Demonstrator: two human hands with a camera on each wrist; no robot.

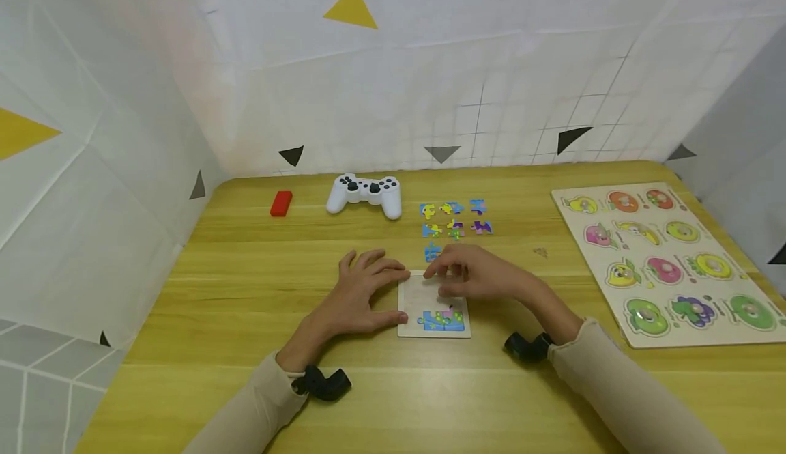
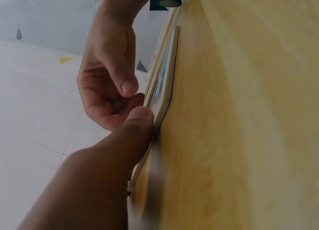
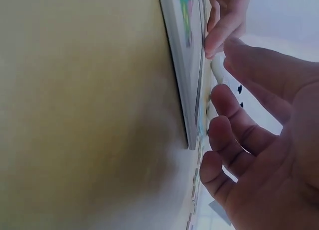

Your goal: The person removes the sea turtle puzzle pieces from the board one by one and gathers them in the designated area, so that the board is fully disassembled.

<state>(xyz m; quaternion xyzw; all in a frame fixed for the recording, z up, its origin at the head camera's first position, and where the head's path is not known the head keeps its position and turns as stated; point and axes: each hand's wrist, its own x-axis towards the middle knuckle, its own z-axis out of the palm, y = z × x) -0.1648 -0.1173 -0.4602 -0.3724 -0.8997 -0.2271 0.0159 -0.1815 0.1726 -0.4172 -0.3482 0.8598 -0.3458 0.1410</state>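
A small white puzzle tray (image 1: pixel 413 298) lies flat on the wooden table, with a few joined blue, green and pink jigsaw pieces (image 1: pixel 443 321) along its lower right. My left hand (image 1: pixel 361 297) rests at the tray's left side. Its thumb touches the lower edge there and its index finger reaches the upper left corner. Over the tray's upper right hovers my right hand (image 1: pixel 482 273), fingers bent and apart from the thumb. Nothing shows between them in the right wrist view. A blue piece (image 1: pixel 432 252) lies just beyond the right fingertips, partly hidden by them.
Several loose jigsaw pieces (image 1: pixel 432 230) lie in rows behind the tray. A white game controller (image 1: pixel 364 193) and a red block (image 1: pixel 281 203) stand near the back edge. At the right lies a large wooden fruit puzzle board (image 1: pixel 626 229). White sheeting (image 1: pixel 399 99) hangs behind the table.
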